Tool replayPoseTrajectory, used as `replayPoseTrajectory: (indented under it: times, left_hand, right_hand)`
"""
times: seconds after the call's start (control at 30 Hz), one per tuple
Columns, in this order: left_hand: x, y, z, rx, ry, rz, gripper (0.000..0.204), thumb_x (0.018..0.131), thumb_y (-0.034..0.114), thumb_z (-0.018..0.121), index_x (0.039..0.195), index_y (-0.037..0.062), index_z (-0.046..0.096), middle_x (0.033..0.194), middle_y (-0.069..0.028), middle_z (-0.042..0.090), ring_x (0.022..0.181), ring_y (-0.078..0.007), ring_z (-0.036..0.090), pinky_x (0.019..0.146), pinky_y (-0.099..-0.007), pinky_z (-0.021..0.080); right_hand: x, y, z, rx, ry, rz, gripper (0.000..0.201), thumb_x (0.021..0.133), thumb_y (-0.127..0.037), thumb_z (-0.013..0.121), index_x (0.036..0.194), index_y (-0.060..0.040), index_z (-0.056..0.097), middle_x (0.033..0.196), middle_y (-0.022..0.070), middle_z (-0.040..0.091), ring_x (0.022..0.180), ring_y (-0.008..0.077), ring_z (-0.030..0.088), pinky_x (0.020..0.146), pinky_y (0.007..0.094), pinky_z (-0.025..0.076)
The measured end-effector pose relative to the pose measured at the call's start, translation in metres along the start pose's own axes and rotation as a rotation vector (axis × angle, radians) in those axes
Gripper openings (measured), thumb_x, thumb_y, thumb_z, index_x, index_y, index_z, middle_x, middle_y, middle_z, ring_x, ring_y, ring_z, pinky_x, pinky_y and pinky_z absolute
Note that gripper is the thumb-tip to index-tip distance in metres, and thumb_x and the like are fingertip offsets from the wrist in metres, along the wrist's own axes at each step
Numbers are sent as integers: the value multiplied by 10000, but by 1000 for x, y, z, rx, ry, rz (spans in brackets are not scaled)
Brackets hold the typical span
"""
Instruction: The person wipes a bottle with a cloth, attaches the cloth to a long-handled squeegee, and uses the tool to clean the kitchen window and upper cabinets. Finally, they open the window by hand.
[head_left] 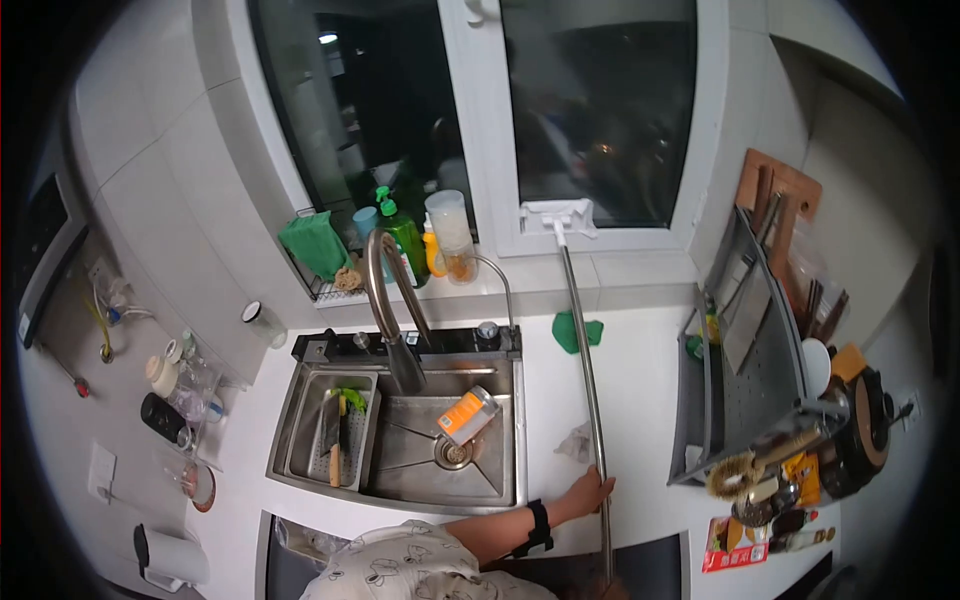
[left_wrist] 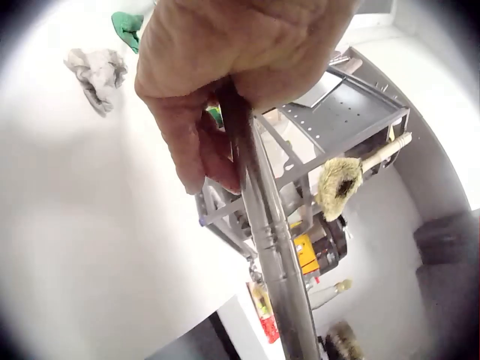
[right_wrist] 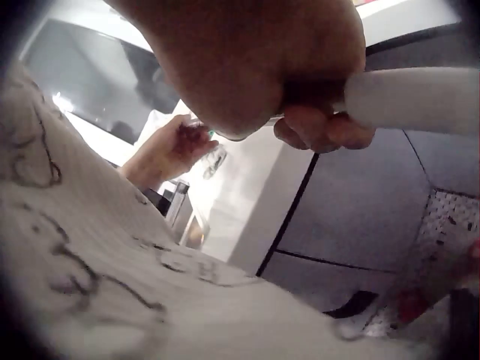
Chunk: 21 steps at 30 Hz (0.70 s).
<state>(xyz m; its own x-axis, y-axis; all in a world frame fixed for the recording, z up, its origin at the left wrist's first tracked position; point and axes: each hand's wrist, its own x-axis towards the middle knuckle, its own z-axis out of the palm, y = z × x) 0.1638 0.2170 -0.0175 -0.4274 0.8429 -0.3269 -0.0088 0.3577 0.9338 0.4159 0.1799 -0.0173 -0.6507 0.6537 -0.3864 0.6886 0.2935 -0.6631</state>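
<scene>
A long-handled wiper (head_left: 583, 355) with a metal pole slants up over the white counter. Its white head (head_left: 558, 218) is at the bottom of the right window pane, by the frame. My left hand (head_left: 585, 492) grips the pole partway down, and the left wrist view shows the fingers (left_wrist: 186, 154) curled round the metal. Lower on the pole, near the bottom edge of the head view, is my right hand (right_wrist: 255, 67). It holds the wiper by its lower end, where a white grip (right_wrist: 412, 99) sticks out past the fist.
Left of the pole is a sink (head_left: 520, 450) with a can (head_left: 468, 415), a knife (head_left: 332, 435) and a tall faucet (head_left: 378, 290). Bottles (head_left: 400, 235) line the sill. A green cloth (head_left: 570, 333) and crumpled tissue (head_left: 575, 443) lie near the pole. A grey rack (head_left: 745, 400) stands right.
</scene>
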Motion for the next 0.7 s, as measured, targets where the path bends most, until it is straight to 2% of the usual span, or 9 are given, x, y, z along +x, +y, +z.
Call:
replayPoseTrajectory:
  times: [0.07,0.13,0.17,0.23,0.27,0.33,0.47,0.53,0.7]
  left_hand:
    - [-2,15,4,-81,-38,4,337,892,244,491,945,-56,347,629,-120,543,493,-209,564,409,-309,452]
    - [-1,26,14,-141,37,110,310,890,221,493,919,-55,357,629,-122,543,508,-207,569,415,-307,454]
    - [0,29,19,-153,72,127,282,883,204,480,895,-55,369,638,-135,552,518,-215,575,423,-315,451]
    - [7,29,30,-152,114,129,270,875,194,473,891,-57,372,637,-137,552,521,-215,577,430,-317,456]
    - [11,29,34,-143,165,136,259,868,183,466,887,-58,375,635,-139,552,524,-215,578,437,-320,462]
    - [17,29,43,-131,197,185,255,850,166,454,894,-72,376,632,-141,552,528,-218,580,445,-323,465]
    - [26,41,54,-145,205,139,291,842,176,458,902,-91,360,640,-155,552,524,-219,581,426,-320,472]
    - [28,45,58,-166,199,129,306,841,190,461,906,-89,355,643,-158,551,513,-211,576,399,-306,474]
    - [36,45,66,-159,157,95,331,855,221,459,927,-78,336,650,-149,555,492,-207,568,387,-303,477]
  right_hand:
    - [-5,24,-8,-9,19,3,388,903,-335,413,912,33,535,824,270,571,787,441,536,667,474,419]
    - [-1,77,-7,-228,76,-366,325,904,-302,443,880,8,537,721,197,557,656,362,538,602,417,424]
    - [-16,69,-20,-229,76,-357,325,904,-302,443,880,8,537,721,197,557,656,362,538,602,417,424]
    - [-46,22,-66,721,-68,104,260,901,-282,479,834,-33,513,637,97,481,560,241,472,526,355,398]
    - [-48,38,-65,726,-69,99,260,901,-282,479,834,-33,513,637,97,481,560,241,472,526,355,398]
    - [-50,65,-60,691,-304,270,229,899,-283,493,789,-83,485,601,4,418,523,132,399,463,299,333]
    - [-49,76,-77,754,-268,236,250,898,-311,490,753,-110,453,581,-27,392,491,84,344,444,259,279]
    - [-42,84,-78,508,-208,179,252,900,-320,484,749,-122,444,566,-51,361,476,66,300,434,237,247]
    - [-44,79,-85,514,-167,143,276,902,-348,470,748,-121,438,563,-46,356,480,70,301,431,243,255]
